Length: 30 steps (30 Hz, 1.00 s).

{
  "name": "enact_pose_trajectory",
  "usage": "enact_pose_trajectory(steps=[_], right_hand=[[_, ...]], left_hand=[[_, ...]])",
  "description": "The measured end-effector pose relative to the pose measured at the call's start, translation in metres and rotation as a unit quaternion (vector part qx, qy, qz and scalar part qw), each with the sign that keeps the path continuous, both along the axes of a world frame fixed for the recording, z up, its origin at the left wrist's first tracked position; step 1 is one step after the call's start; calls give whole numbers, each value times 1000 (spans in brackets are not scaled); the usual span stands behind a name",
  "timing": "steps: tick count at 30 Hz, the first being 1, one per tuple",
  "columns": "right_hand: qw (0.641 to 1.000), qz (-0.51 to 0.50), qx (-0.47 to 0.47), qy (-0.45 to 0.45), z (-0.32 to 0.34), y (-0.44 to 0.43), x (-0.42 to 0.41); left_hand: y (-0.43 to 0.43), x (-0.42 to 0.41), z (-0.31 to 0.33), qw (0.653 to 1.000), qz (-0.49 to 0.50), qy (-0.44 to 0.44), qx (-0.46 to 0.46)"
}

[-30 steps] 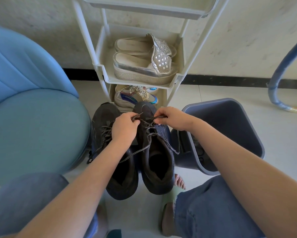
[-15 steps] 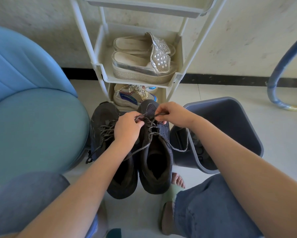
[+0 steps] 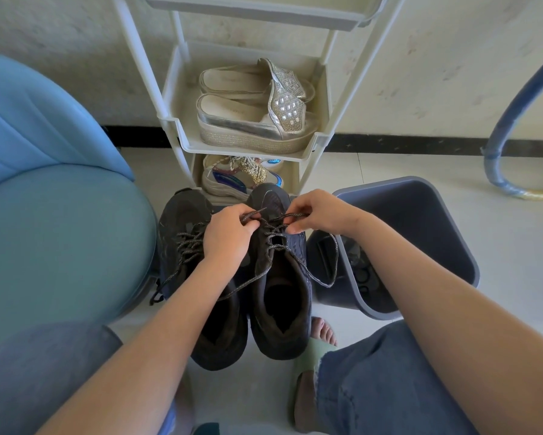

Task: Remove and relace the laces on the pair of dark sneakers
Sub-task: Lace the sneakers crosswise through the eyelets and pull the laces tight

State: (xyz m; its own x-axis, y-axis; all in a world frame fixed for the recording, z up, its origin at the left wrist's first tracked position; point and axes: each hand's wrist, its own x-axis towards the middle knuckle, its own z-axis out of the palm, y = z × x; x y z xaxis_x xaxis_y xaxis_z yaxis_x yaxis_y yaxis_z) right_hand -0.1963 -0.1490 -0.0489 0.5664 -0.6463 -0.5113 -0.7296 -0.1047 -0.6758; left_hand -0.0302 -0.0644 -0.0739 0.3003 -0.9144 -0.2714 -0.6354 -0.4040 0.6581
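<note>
Now, left hand [image 3: 229,237]: fingers curled, pinching the lace [image 3: 274,243].
right hand [image 3: 317,211]: pinching the same lace, at 3 o'clock.
sneaker [image 3: 282,271]: under both hands; its mate [image 3: 182,215] at 9 o'clock.

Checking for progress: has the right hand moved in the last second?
No, not noticeably. The right hand still pinches the lace over the right sneaker, just left of the bin rim, as before.
</note>
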Motion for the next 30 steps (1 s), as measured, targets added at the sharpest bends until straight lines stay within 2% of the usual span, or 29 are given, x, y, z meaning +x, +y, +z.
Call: enact_pose_trajectory(steps=[7, 13, 21, 30], right_hand=[[1000, -12, 14, 1, -4, 0, -2], [1000, -18, 14, -1, -4, 0, 0], [1000, -4, 4, -20, 0, -1, 1], [999, -31, 0, -36, 1, -3, 1]], left_hand=[[-3, -3, -2, 998, -19, -59, -23], [-1, -4, 0, 997, -12, -70, -41], [0, -3, 0, 996, -38, -76, -28], [-1, -2, 5, 999, -20, -42, -21]])
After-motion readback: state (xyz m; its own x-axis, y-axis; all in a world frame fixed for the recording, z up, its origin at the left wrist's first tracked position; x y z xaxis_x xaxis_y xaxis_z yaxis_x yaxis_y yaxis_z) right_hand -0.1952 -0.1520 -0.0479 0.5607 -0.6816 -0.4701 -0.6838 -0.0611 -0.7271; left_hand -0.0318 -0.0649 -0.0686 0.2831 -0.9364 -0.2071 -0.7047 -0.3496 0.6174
